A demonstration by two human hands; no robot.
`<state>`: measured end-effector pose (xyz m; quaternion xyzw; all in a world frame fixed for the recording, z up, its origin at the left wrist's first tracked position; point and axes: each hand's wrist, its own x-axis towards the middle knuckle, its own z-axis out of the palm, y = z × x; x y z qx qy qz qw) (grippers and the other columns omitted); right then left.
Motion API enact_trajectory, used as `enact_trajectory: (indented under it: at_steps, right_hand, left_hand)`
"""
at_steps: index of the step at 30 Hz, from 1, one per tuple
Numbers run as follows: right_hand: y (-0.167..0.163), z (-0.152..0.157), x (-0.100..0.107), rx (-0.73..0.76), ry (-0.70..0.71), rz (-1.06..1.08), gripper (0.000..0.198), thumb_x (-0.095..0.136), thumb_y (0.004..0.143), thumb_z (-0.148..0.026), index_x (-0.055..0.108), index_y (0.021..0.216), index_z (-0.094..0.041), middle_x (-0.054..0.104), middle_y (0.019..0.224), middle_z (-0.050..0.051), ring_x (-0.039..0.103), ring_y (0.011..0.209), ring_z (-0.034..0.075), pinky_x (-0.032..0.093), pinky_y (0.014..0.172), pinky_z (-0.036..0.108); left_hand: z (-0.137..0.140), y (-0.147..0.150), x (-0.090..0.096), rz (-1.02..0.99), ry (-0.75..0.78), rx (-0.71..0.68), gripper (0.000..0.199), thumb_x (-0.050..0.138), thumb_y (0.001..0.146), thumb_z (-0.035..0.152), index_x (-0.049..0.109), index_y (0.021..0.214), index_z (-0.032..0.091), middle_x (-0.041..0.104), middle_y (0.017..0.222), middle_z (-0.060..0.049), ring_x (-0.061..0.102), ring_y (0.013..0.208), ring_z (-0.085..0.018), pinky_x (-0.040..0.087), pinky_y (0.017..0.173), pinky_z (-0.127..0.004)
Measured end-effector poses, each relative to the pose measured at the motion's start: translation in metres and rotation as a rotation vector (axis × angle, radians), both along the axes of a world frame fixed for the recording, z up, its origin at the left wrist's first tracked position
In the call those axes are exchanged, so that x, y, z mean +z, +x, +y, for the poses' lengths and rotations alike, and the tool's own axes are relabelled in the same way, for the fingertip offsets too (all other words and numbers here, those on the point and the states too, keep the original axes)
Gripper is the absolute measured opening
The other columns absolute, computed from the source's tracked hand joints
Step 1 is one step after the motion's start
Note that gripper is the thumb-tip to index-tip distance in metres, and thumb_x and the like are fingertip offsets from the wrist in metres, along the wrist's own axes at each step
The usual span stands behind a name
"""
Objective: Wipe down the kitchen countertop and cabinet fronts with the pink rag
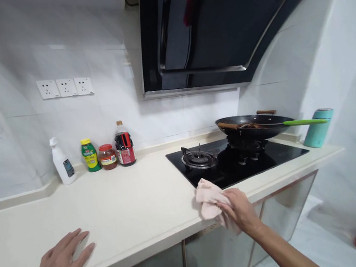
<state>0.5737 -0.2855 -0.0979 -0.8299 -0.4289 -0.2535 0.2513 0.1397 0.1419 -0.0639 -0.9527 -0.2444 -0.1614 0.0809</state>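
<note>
A pale pink cloth [210, 198] is bunched in my right hand [241, 211], which grips it at the counter's front edge, just before the black gas hob [226, 166]. Part of the cloth rests on the countertop [122, 208] and part hangs over the edge. My left hand [59, 265] is at the left, over the front of the countertop, its fingers stretched out and nothing in it.
A wok [253, 124] with a green-handled utensil [306, 122] stands on the right burner. Along the wall are a white spray bottle [63, 164], a green bottle [90, 155], a red-lidded jar [107, 157] and a dark sauce bottle [124, 146]. A turquoise container [318, 129] stands right; a range hood [216, 34] overhangs.
</note>
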Motion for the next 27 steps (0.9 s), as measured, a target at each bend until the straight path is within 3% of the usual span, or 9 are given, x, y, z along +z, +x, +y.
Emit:
enact_trajectory:
  at_steps: [3, 6, 9, 13, 16, 20, 23, 27]
  right_hand:
    - [0.049, -0.014, 0.014, -0.167, 0.152, 0.07, 0.049, 0.036, 0.097, -0.059, 0.064, 0.112, -0.021, 0.062, 0.107, 0.015, 0.054, 0.105, 0.031, 0.044, 0.094, 0.044]
    - [0.099, -0.021, 0.034, -0.377, 0.18, 0.1, 0.055, 0.036, 0.096, -0.058, 0.063, 0.123, -0.021, 0.057, 0.122, 0.018, 0.052, 0.113, 0.033, 0.044, 0.095, 0.045]
    - [0.133, -0.012, 0.05, -0.528, 0.015, 0.187, 0.059, 0.033, 0.095, -0.059, 0.059, 0.137, -0.026, 0.053, 0.139, 0.016, 0.048, 0.121, 0.037, 0.04, 0.098, 0.052]
    - [0.142, 0.011, 0.066, -0.621, -0.248, 0.293, 0.069, 0.038, 0.088, -0.074, 0.059, 0.138, -0.031, 0.051, 0.148, 0.012, 0.043, 0.128, 0.045, 0.032, 0.101, 0.064]
    - [0.127, 0.023, 0.074, -0.605, -0.299, 0.262, 0.065, 0.035, 0.092, -0.068, 0.063, 0.134, -0.028, 0.055, 0.142, 0.015, 0.045, 0.125, 0.045, 0.033, 0.099, 0.064]
    - [0.084, 0.033, 0.073, -0.464, -0.341, 0.171, 0.053, 0.035, 0.096, -0.054, 0.064, 0.132, -0.028, 0.059, 0.137, 0.014, 0.05, 0.118, 0.039, 0.039, 0.094, 0.055]
    - [0.032, 0.048, 0.066, -0.299, -0.341, 0.125, 0.045, 0.038, 0.098, -0.051, 0.067, 0.126, -0.031, 0.06, 0.137, 0.009, 0.052, 0.111, 0.032, 0.04, 0.09, 0.045]
    - [-0.06, 0.087, 0.061, 0.037, -0.252, 0.105, 0.035, 0.044, 0.099, -0.047, 0.068, 0.118, -0.029, 0.064, 0.126, 0.008, 0.053, 0.103, 0.028, 0.039, 0.086, 0.041]
  left_hand:
    - [0.004, 0.005, -0.002, -0.073, -0.069, 0.114, 0.051, 0.039, 0.092, 0.056, 0.07, 0.128, 0.035, 0.059, 0.146, -0.004, 0.05, 0.138, -0.033, 0.046, 0.103, -0.049]
    - [0.005, 0.01, -0.004, -0.114, -0.104, 0.181, 0.058, 0.041, 0.089, 0.064, 0.067, 0.132, 0.034, 0.059, 0.147, -0.005, 0.053, 0.136, -0.033, 0.044, 0.105, -0.049]
    - [0.005, 0.01, -0.005, -0.106, -0.088, 0.17, 0.057, 0.042, 0.09, 0.063, 0.066, 0.132, 0.034, 0.058, 0.147, -0.005, 0.051, 0.138, -0.031, 0.043, 0.106, -0.047]
    - [0.002, 0.008, -0.003, -0.088, -0.106, 0.18, 0.058, 0.043, 0.09, 0.064, 0.066, 0.133, 0.033, 0.058, 0.148, -0.005, 0.05, 0.139, -0.031, 0.042, 0.107, -0.047]
    - [-0.002, 0.009, 0.001, -0.082, -0.113, 0.176, 0.059, 0.043, 0.09, 0.065, 0.065, 0.133, 0.032, 0.058, 0.148, -0.006, 0.05, 0.138, -0.031, 0.043, 0.106, -0.046]
    - [-0.003, 0.01, 0.0, -0.094, -0.079, 0.142, 0.059, 0.042, 0.09, 0.062, 0.066, 0.133, 0.029, 0.059, 0.146, -0.007, 0.05, 0.138, -0.031, 0.045, 0.103, -0.045]
    - [-0.002, 0.009, -0.003, -0.084, -0.062, 0.134, 0.058, 0.041, 0.092, 0.059, 0.064, 0.135, 0.028, 0.059, 0.146, -0.006, 0.049, 0.139, -0.031, 0.044, 0.103, -0.045]
    - [-0.002, 0.007, -0.005, -0.073, -0.037, 0.117, 0.057, 0.039, 0.094, 0.056, 0.063, 0.137, 0.026, 0.057, 0.148, -0.007, 0.047, 0.14, -0.03, 0.042, 0.105, -0.045]
